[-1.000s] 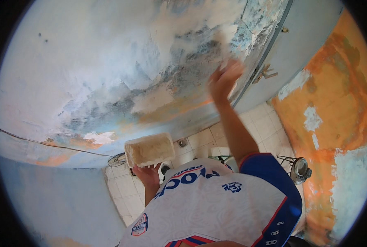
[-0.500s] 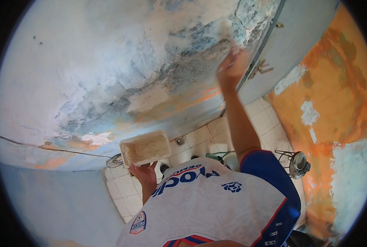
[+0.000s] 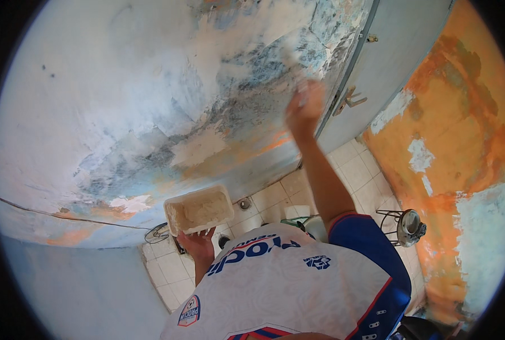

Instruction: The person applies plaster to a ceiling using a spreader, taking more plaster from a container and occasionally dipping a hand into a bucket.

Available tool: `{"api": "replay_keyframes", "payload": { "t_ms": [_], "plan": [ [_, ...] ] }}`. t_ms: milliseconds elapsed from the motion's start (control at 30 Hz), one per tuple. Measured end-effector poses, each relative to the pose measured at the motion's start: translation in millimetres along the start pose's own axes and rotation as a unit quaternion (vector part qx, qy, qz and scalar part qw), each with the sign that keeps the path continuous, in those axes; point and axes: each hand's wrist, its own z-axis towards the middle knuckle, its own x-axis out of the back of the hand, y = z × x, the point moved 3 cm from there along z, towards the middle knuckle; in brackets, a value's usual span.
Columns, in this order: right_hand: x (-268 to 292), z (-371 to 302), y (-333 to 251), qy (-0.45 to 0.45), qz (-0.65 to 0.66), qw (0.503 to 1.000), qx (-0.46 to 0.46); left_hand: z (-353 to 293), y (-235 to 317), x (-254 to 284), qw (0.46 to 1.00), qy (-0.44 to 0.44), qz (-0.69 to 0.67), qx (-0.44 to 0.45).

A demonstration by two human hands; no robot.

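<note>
My left hand [image 3: 197,245] grips the near edge of a pale rectangular tub [image 3: 227,204] from below. Whitish paste [image 3: 198,211] coats the tub's inside, and the tub is held tilted beside the wall. My right hand [image 3: 306,110] is raised in front of the patchy wall [image 3: 207,96], fingers closed. From it sticks a pale, motion-smeared tool [image 3: 291,54] that looks like a putty knife; its blade is at or close to the wall near the door frame. Grey-black stains, bare spots and whitish smears cover this part of the wall.
A grey door [image 3: 402,45] with a lever handle [image 3: 351,101] stands right of my right hand. A standing fan [image 3: 409,228] is at the right, by an orange peeling wall [image 3: 451,130]. Below are floor tiles [image 3: 269,195] with a drain [image 3: 244,203]; a cable [image 3: 65,215] runs along the left wall.
My right hand has moved a little down and left in the picture with the tool. The view has shifted slightly; the tub stays in my left hand, tilted a bit differently.
</note>
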Motion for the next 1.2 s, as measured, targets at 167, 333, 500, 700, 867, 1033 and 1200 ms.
{"api": "replay_keyframes", "payload": {
  "t_ms": [167, 333, 500, 700, 867, 1033, 1200],
  "plan": [
    [16, 93, 40, 0.079, -0.140, 0.986, 0.048, 1, -3, 5, 1.000, 0.012, -0.006, 0.003],
    [-38, -23, -64, -0.124, -0.086, 0.985, 0.088, 7, -13, 12, 0.999, 0.026, -0.034, 0.005],
    [-14, -4, -36, -0.063, -0.026, 0.995, 0.073, 1, -9, 16, 0.999, 0.024, -0.032, -0.008],
    [-10, 83, -14, 0.079, -0.083, 0.993, 0.015, -7, -13, 28, 0.998, 0.038, -0.040, 0.000],
    [-59, -35, -108, -0.162, 0.005, 0.985, 0.057, -10, -9, 29, 0.996, 0.074, -0.045, -0.006],
    [-23, 18, -60, -0.015, -0.013, 1.000, -0.001, -15, 17, 31, 0.998, 0.056, -0.025, -0.010],
    [16, 156, -15, 0.158, -0.076, 0.981, 0.083, -3, 33, 63, 0.999, 0.032, -0.018, -0.008]
  ]
}}
